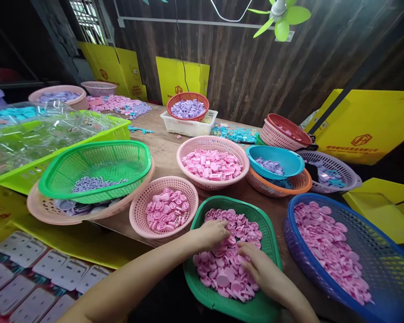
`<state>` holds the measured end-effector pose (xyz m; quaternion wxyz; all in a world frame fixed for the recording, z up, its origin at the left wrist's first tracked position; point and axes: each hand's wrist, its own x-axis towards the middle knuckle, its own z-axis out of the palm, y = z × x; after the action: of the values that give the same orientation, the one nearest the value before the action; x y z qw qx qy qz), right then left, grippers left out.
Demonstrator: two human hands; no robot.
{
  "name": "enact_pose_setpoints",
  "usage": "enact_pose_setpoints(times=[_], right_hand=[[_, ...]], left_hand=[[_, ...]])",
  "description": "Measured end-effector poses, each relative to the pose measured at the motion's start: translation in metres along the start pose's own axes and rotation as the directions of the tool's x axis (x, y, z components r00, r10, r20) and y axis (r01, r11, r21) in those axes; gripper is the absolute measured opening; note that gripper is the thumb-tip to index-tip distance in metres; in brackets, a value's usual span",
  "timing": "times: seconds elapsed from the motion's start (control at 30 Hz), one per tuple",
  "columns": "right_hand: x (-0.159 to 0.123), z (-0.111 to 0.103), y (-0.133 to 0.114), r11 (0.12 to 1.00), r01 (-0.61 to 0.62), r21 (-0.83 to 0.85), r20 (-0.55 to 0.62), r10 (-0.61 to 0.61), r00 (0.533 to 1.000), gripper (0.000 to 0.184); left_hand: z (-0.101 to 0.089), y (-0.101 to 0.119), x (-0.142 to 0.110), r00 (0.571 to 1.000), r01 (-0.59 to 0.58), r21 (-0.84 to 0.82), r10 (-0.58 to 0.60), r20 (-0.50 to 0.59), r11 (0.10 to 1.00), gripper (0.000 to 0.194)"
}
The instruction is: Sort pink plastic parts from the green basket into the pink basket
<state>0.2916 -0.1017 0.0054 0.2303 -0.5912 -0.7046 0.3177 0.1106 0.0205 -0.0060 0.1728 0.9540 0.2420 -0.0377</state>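
A deep green basket point(276, 251) holds a heap of small pink plastic pieces point(224, 276), many of them round and flat. Both my hands are in it. My left hand point(212, 234) lies on the far left part of the heap with fingers curled down among the pieces; what they grip, if anything, is hidden. At the heap's right side, my right hand point(261, 267) touches the pieces with its fingers stretched out and the thumb apart. Just left of this basket stands a round pink basket point(136, 220) with more small pink pieces.
A large blue basket point(291, 237) of pink pieces stands at right. Behind are a pink basket point(182, 168) of blocky pink parts and a blue bowl point(292, 172) on an orange basket point(303, 186). A bright green basket point(97, 197) sits left. Yellow boxes point(185, 76) line the wall.
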Motion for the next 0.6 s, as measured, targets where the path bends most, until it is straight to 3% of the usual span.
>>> enact_pose_setpoints(times=[0.17, 0.3, 0.4, 0.6], right_hand=[[0.003, 0.003, 0.001, 0.999, -0.019, -0.043, -0.063, 0.016, 0.998, 0.021], [0.009, 0.005, -0.001, 0.999, 0.006, -0.054, -0.099, -0.011, 0.995, 0.021], [0.008, 0.006, -0.004, 0.998, 0.032, -0.048, -0.114, -0.037, 0.993, 0.022], [0.004, 0.005, 0.0, 1.0, -0.029, -0.006, -0.207, 0.027, 0.978, 0.024]], left_hand=[[-0.001, 0.003, 0.003, 0.978, 0.149, 0.046, -0.14, -0.157, 0.988, 0.022], [0.015, 0.012, 0.022, 0.986, 0.16, 0.059, -0.157, -0.051, 0.985, 0.014], [0.027, 0.016, 0.032, 0.988, 0.151, 0.068, -0.15, -0.031, 0.986, 0.013], [0.027, 0.009, 0.027, 0.99, 0.14, 0.072, -0.138, -0.033, 0.988, 0.014]])
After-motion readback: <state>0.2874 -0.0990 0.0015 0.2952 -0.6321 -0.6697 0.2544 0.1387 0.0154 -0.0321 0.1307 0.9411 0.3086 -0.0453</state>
